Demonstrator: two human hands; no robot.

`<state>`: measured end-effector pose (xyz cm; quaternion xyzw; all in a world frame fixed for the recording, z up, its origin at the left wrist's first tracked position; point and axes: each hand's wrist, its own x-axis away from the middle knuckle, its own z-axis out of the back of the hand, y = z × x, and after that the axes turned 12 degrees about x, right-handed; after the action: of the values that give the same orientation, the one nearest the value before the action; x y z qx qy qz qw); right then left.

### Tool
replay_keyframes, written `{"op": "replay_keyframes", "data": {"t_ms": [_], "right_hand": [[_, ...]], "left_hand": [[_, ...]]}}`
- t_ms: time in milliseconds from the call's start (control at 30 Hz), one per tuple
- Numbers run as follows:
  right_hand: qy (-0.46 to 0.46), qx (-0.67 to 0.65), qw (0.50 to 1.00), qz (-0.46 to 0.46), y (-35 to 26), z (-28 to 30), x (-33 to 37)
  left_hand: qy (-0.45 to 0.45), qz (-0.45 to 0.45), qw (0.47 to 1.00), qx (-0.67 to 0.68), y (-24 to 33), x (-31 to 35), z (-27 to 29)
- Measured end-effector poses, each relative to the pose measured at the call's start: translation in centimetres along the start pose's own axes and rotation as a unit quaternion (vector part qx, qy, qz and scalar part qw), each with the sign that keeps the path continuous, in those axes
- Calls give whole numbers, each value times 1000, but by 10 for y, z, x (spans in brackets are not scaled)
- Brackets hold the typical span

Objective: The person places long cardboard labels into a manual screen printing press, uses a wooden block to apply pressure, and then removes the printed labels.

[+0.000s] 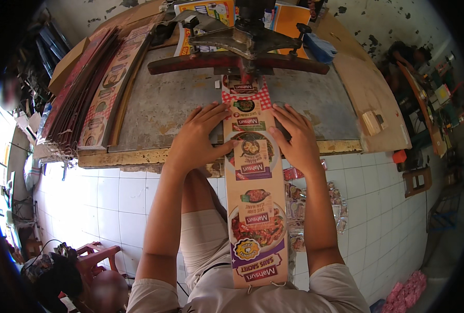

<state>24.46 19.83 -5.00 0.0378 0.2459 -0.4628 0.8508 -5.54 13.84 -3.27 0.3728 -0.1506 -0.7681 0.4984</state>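
A long, narrow printed cardboard strip [254, 185] with food pictures and a red checked band runs from beneath a dark metal press with a red bar [190, 65] toward my body. Its near end reaches my shirt and overhangs the table edge. My left hand [203, 133] lies along the strip's left edge, fingers stretched forward and thumb on the print. Against the right edge rests my right hand [297, 135], fingers likewise extended and thumb near the print. Neither hand is wrapped around anything. The strip's far end is hidden under the press.
Stacked long printed cardboard strips [112, 86] stand on the left of the worn grey worktable [159, 99]. Small pale blocks [373, 122] lie at its right side. Packets [297, 201] are scattered on the tiled floor, with a reddish plastic stool [99, 255] at lower left.
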Motion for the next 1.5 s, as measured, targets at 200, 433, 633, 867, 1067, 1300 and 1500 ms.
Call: {"op": "replay_keyframes", "data": {"t_ms": [200,433,633,867,1067,1300,1500], "right_hand": [[-3,-5,1000,-3,-1,1,-1],[-3,-4,1000,-3,0,0,-1],[-2,1,1000,2,1,-1,-1],[-7,4,1000,-2,3,-2,0],[-1,1,1000,-1,2,-2,-1],[8,-4,1000,5,-1,-1,1],[69,-162,982,-69,29,24,10]], "left_hand": [[-1,1,1000,-5,0,0,1],[1,3,1000,-8,1,1,0],[11,0,1000,-1,2,1,-1],[8,0,1000,-2,1,0,-1],[6,-1,1000,-6,1,-1,0],[4,4,1000,2,2,1,1],[-3,14,1000,6,4,3,7]]}}
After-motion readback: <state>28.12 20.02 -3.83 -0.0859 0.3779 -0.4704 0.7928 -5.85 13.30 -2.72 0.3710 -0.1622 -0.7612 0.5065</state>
